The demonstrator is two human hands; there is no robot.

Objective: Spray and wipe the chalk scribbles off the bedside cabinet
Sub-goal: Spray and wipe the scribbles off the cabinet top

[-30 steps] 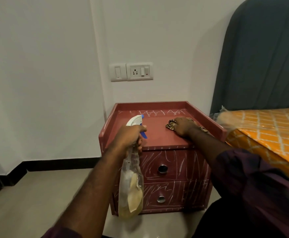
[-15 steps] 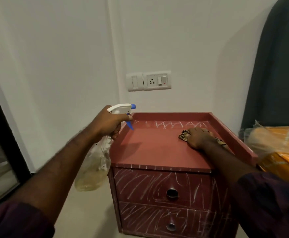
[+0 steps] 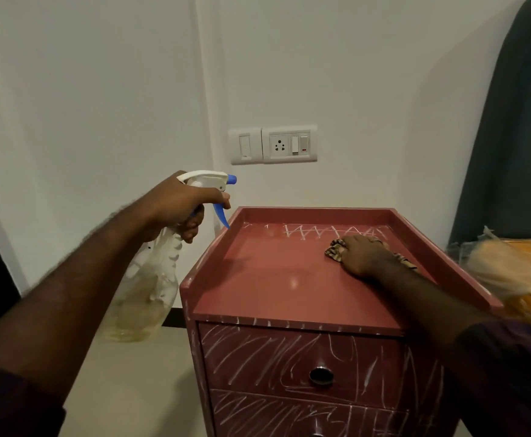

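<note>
A dark red bedside cabinet (image 3: 267,288) with raised rims stands against the wall. White chalk zigzags (image 3: 314,231) run along the back of its top, and chalk scribbles (image 3: 257,351) cover both drawer fronts. My left hand (image 3: 179,206) grips a clear spray bottle (image 3: 144,291) by its white head, left of the cabinet, with the blue nozzle pointing toward the cabinet top. My right hand (image 3: 365,253) presses a patterned cloth (image 3: 335,249) flat on the top near the back right. Most of the cloth is hidden under the hand.
A switch and socket plate (image 3: 273,145) sits on the white wall above the cabinet. A bed with an orange cover in plastic wrap (image 3: 516,279) and a dark headboard (image 3: 516,137) stands close on the right. Pale floor (image 3: 131,389) lies left of the cabinet.
My left hand has carried the spray bottle from in front of the cabinet up and to its left side. My view has come closer and shifted left. The right hand stays on the cloth.
</note>
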